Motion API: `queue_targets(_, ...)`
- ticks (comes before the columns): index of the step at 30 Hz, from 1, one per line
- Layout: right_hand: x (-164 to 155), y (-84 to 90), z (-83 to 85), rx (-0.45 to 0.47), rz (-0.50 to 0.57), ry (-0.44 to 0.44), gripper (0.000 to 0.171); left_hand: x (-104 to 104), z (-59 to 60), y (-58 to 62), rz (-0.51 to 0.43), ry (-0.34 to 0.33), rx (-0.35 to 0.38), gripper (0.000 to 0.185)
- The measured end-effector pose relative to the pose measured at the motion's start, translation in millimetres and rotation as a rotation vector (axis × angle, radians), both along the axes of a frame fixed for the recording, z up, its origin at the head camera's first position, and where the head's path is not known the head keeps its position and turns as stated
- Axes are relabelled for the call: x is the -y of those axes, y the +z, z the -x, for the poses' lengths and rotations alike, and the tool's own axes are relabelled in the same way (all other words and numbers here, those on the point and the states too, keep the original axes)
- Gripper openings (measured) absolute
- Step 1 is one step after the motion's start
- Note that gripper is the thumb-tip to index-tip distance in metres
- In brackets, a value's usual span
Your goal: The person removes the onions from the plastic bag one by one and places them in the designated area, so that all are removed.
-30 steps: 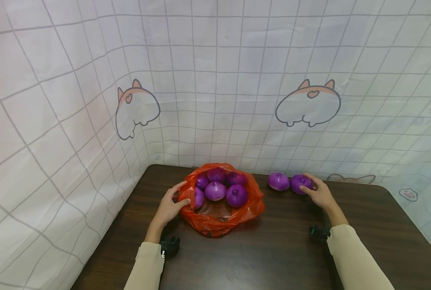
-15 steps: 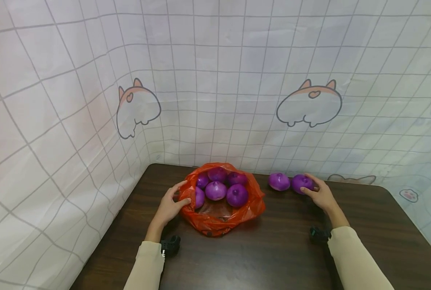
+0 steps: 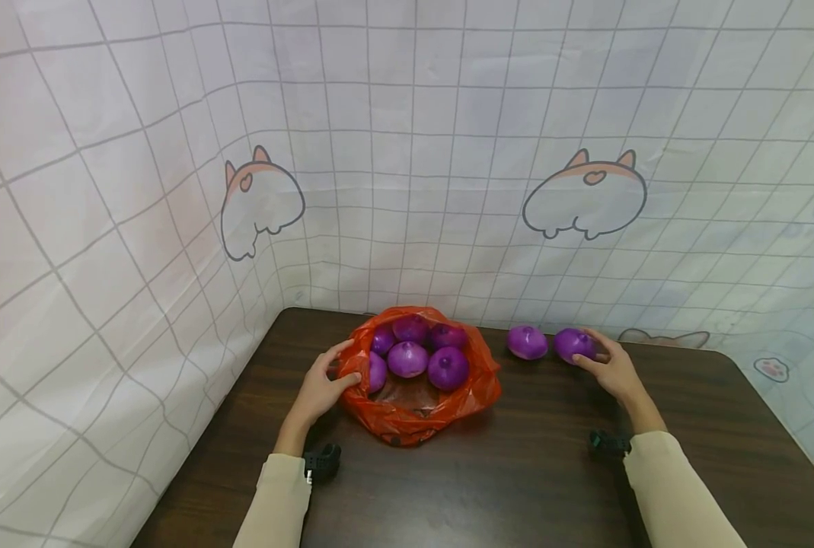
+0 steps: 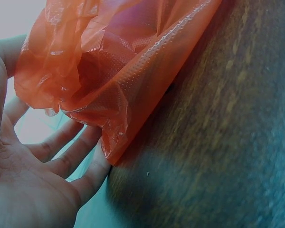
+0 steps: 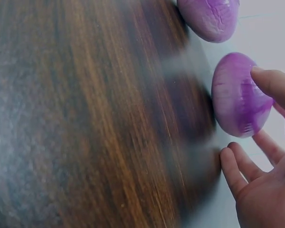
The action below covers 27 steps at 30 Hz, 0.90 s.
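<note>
Purple onion (image 3: 572, 344), far one of two loose: my right hand (image 3: 612, 371) cups it, fingers apart, thumb touching.
My left hand (image 3: 319, 390) pinches the orange bag (image 3: 413, 415) rim, holding it open on the surface (image 3: 516, 472).

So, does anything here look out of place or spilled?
Two purple onions lie outside the orange bag on the table, beside the right hand. Nothing looks spilled or damaged.

The left hand (image 4: 23, 171) lay palm-open just below the orange bag (image 4: 109, 71), its fingers (image 4: 73, 154) touching the crumpled edge. The bag rested on the dark wooden table (image 4: 218, 142).
</note>
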State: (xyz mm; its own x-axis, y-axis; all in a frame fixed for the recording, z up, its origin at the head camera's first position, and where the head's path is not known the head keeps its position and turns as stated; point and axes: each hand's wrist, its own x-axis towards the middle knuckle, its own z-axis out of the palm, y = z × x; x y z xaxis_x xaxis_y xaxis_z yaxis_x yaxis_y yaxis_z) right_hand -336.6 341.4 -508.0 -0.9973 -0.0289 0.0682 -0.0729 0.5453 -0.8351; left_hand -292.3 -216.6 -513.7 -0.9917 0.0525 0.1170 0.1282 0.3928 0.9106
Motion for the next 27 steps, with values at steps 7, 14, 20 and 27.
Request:
queue_targets(7, -2.2, 0.4, -2.0, -0.041, -0.029, -0.050, 0.075, -1.7, 2.6, -1.8, 0.006, 0.010, 0.001, 0.065)
queue_targets(14, 6.4, 13.6, -8.4, -0.181, -0.044, -0.165, 0.071, -2.4, 2.7, -0.3, 0.007, 0.010, 0.008, 0.066)
queue_targets(20, 40.7, 46.4, -19.6, -0.377, 0.011, -0.212, 0.061, -0.7, 1.0, 0.9, 0.016, 0.008, -0.001, 0.064)
queue_targets(27, 85.0, 83.9, -35.1, -0.447, 0.061, -0.080, 0.054, -1.0, -0.9, 0.5, 0.003, 0.004, -0.003, 0.064)
